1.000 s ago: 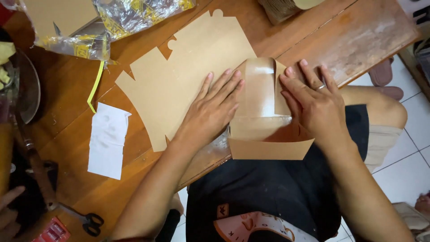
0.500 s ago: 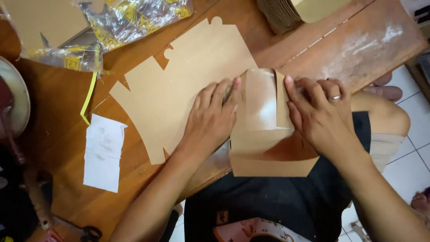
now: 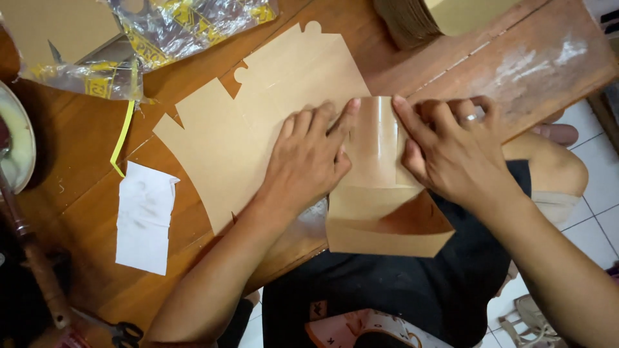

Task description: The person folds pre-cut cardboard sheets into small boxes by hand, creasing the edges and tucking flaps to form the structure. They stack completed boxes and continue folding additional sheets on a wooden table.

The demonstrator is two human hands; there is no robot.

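hands: left hand, right hand pressing folded cardboard box blank flat.

1. It looks like a home workplace for folding paper boxes: a worn wooden worktop stands over a white tiled floor.
2. A stack of brown card blanks sits at the far edge, and torn plastic wrapping lies at the far left corner.
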